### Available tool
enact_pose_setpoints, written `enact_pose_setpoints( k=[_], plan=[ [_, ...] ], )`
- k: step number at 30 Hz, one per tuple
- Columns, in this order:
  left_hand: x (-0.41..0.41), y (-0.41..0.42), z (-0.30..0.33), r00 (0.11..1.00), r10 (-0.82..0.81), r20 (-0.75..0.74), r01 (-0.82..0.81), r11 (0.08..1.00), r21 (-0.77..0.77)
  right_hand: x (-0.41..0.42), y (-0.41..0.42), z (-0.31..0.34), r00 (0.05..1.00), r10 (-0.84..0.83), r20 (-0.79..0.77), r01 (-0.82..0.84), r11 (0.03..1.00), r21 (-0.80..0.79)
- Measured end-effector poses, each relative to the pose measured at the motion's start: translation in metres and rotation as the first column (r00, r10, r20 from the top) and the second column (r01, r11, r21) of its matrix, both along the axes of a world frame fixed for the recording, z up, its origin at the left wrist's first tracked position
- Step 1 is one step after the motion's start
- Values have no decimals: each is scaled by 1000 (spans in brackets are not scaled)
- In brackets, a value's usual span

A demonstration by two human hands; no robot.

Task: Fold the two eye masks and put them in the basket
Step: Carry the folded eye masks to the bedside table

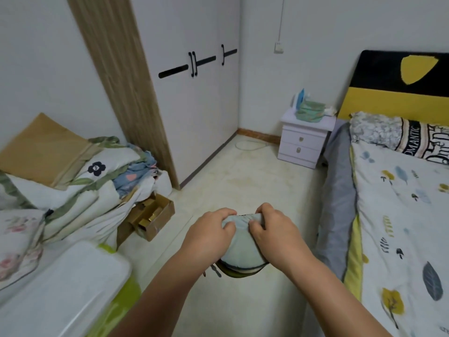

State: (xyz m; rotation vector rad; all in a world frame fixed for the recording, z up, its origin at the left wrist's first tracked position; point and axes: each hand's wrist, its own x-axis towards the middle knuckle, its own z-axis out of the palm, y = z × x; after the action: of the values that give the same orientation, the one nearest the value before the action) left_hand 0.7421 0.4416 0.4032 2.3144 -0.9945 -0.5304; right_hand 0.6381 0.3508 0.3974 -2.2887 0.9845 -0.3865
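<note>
While both your hands, left hand [213, 229] and right hand [272, 227], pinch the soft pale-blue fabric eye mask [243, 249] at its far edge, it drapes limp and light; grip the ends.

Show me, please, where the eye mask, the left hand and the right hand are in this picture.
eye mask [240, 249]: head view, on the pale blue fabric between the wrists.
left hand [209, 233]: head view, on the back of the hand.
right hand [274, 229]: head view, on the back of the hand.
</note>
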Motion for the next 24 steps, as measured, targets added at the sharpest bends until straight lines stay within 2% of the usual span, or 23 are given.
enact_pose_setpoints(
  k=[14, 24],
  plan=[
    [172, -129, 11, 972, -231, 40, 233, 970, -73, 152, -106, 15, 974, -225, 15, 225, 974, -6],
    [249, -226, 6, 942, -335, 3, 334, 940, -71, 222, -189, 14, 945, -326, 3, 326, 945, -9]
  ],
)
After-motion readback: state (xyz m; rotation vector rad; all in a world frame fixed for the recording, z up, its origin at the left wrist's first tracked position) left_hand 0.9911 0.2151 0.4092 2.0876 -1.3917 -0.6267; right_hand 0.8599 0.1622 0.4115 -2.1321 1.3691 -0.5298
